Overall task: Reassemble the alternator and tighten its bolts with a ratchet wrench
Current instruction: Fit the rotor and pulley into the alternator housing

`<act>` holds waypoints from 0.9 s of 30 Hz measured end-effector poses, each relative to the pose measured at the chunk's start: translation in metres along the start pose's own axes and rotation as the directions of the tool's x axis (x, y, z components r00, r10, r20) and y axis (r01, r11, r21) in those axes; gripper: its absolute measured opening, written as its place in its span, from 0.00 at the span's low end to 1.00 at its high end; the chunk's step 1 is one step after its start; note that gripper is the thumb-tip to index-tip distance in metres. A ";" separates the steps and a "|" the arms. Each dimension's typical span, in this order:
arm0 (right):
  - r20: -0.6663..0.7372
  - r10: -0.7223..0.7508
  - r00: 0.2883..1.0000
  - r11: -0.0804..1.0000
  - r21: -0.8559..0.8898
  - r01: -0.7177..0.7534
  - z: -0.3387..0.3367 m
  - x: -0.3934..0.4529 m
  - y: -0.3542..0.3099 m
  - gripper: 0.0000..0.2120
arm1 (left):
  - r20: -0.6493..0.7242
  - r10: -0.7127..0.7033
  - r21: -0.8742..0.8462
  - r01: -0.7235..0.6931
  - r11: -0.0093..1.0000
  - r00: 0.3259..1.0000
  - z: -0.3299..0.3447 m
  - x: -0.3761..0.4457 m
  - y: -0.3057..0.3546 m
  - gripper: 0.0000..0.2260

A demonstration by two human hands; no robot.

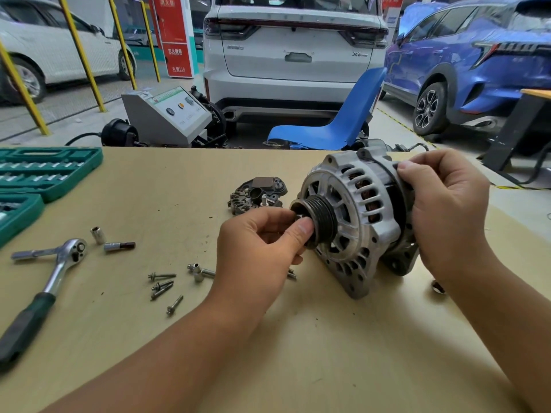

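Observation:
The silver alternator (354, 216) stands on its edge on the tan table (179, 189), its black grooved pulley (320, 219) facing left. My right hand (447, 210) grips the rear of the housing from the right. My left hand (262, 242) pinches the nut at the pulley's front between thumb and fingers. The ratchet wrench (50, 281), with a dark green handle, lies at the left of the table. Several loose bolts (164, 286) lie just left of my left forearm.
A dark rectifier and brush plate (256, 195) lies behind my left hand. Two sockets (110, 239) rest near the ratchet head. A green socket set case (44, 171) sits at the far left. Another socket (438, 286) lies beside my right forearm. Cars, a blue seat and a grey machine stand beyond the table.

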State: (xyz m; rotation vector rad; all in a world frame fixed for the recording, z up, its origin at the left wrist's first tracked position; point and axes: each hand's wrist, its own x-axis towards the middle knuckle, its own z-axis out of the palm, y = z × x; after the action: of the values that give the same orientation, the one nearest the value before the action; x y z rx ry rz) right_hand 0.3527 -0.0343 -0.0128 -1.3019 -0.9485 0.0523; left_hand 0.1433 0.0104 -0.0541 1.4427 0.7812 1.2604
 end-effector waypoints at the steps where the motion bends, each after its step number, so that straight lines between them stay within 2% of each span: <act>1: 0.002 0.000 1.000 1.000 -0.002 0.000 0.000 0.000 0.000 0.03 | 0.002 -0.004 0.000 0.004 1.000 1.000 0.000 0.000 0.000 0.04; 9: 0.005 0.011 1.000 1.000 -0.029 -0.011 0.000 0.000 -0.002 0.04 | 0.065 0.063 0.008 -0.063 0.998 0.996 -0.006 0.000 0.000 0.18; 14: 0.004 0.011 1.000 1.000 -0.029 -0.011 0.000 0.001 -0.002 0.04 | -0.007 0.027 -0.049 -0.028 0.998 1.000 -0.007 -0.003 0.000 0.08; 18: 0.008 0.016 1.000 1.000 -0.018 -0.016 -0.001 0.001 0.000 0.04 | -0.015 0.030 0.014 -0.030 0.999 0.999 -0.002 -0.002 0.002 0.06; 27: 0.011 0.022 1.000 1.000 -0.019 -0.021 0.000 0.001 0.000 0.04 | -0.003 0.040 0.069 -0.040 0.997 0.999 -0.001 -0.001 -0.001 0.13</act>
State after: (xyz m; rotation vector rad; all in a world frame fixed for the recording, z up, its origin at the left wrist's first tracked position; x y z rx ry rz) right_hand 0.3536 -0.0340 -0.0119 -1.3309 -0.9462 0.0670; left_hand 0.1420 0.0097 -0.0551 1.5177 0.8090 1.2779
